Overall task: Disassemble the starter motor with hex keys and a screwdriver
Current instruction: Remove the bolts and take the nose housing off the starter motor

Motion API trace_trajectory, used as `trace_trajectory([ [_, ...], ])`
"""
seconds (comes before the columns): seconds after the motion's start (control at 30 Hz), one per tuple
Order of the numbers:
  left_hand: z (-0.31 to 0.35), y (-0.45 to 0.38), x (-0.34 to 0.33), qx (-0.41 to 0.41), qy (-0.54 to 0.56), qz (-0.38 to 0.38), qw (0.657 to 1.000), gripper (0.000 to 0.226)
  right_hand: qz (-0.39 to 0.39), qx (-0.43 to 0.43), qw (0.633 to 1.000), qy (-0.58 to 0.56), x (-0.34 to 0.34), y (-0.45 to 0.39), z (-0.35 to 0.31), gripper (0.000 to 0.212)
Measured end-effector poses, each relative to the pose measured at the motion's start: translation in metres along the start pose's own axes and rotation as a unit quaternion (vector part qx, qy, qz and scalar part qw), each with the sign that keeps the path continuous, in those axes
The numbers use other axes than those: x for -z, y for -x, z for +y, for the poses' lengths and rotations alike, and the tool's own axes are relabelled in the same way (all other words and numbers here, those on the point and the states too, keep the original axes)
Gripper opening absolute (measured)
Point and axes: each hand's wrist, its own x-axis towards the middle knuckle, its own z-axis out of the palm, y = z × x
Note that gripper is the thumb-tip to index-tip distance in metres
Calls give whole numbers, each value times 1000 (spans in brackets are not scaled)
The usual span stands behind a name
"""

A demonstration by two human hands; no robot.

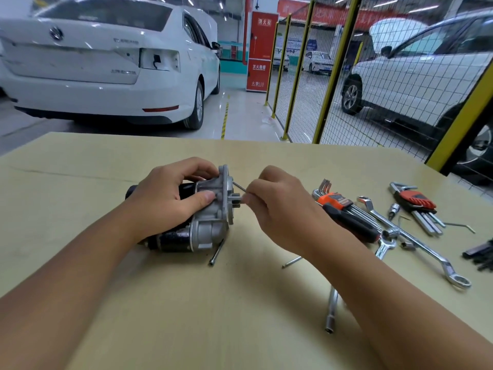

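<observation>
Both hands are at work on the starter motor (192, 212), which lies on its side near the middle of the table (240, 303). Left hand (165, 201) is wrapped over the black body and grey housing, thumb pressed against the casting, evidently to keep the unit from rolling or turning under load. Right hand (277, 206) has its fingertips closed in a pinch on a thin hex key (239, 187), whose tip meets the flat end flange beside the stub shaft; the far end of the key is hidden inside the fingers. Whether the tip is seated in a screw head cannot be told.

Two long bolts lie loose on the table, one (216, 252) just beside the housing and one (291, 262) partly under the right wrist, which suggests through-bolts are already out. A screwdriver (352, 222), an orange hex key set (336, 201) and a red hex key set (416, 201) sit to the right within easy reach, with wrenches (416, 241) between them. A socket extension (331, 311) lies nearer the person.

Judgement: a flange screw is being worked; slippage of the thin key is the main risk.
</observation>
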Motion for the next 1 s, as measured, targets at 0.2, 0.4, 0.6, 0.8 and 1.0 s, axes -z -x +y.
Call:
trace_trajectory([
  [0.2, 3, -1, 0, 9, 7, 8, 1000, 29, 7, -1, 993, 116, 0, 0, -4, 21],
  [0.4, 6, 0, 1, 11, -7, 4, 1000, 31, -1, -10, 998, 69, 4, 0, -8, 19],
  [0.6, 6, -1, 0, 12, 12, 8, 1000, 25, -11, -12, 1000, 12, 3, -1, -1, 30],
  [0.8, 4, 0, 0, 13, -6, 4, 1000, 30, 24, -18, 987, 156, 1, 0, -8, 17],
  [1.0, 4, 0, 0, 14, 3, 11, 1000, 33, -9, -6, 999, 39, 3, -1, -7, 15],
])
